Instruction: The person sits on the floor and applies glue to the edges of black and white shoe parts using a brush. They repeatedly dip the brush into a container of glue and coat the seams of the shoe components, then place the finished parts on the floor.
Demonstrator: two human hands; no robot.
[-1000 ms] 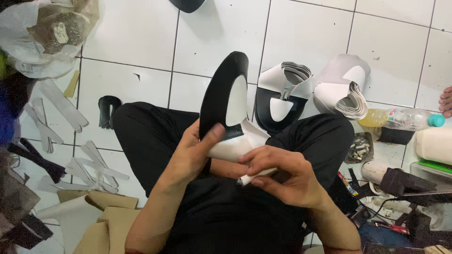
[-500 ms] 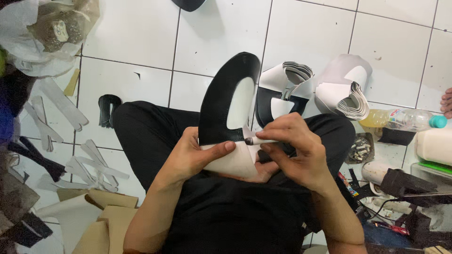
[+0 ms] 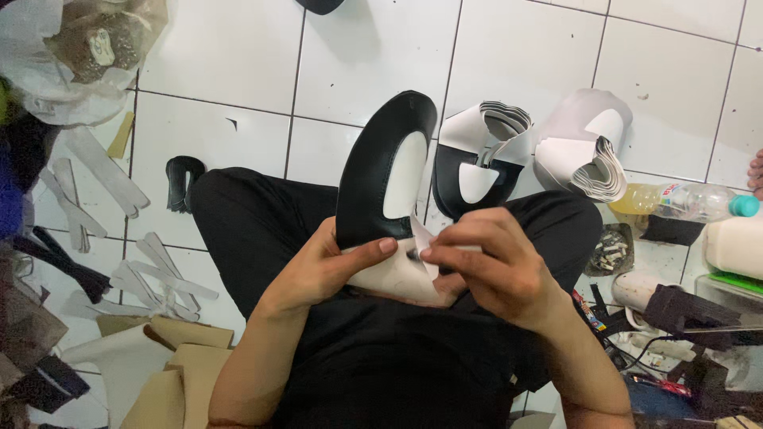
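Observation:
A black shoe upper [image 3: 373, 171] with a white lining stands upright over my lap. My left hand [image 3: 322, 266] grips its lower end, thumb pressed on the black edge. My right hand [image 3: 493, 266] pinches a small dark-tipped tool [image 3: 415, 254] against the white lining piece [image 3: 393, 278] at the base of the upper. Fingertips of both hands nearly meet there. What the tool is I cannot tell.
Stacks of black-and-white shoe uppers [image 3: 481, 155] and white-grey ones [image 3: 584, 151] sit on the white tiled floor [image 3: 230, 71]. A plastic bottle [image 3: 683, 199] lies at right. White strips [image 3: 151, 274], cardboard [image 3: 171, 365] and a plastic bag [image 3: 71, 48] crowd the left.
My right hand rose from below the upper to its base and brought the tool against the lining. The upper tilted slightly rightward; my left hand kept its grip.

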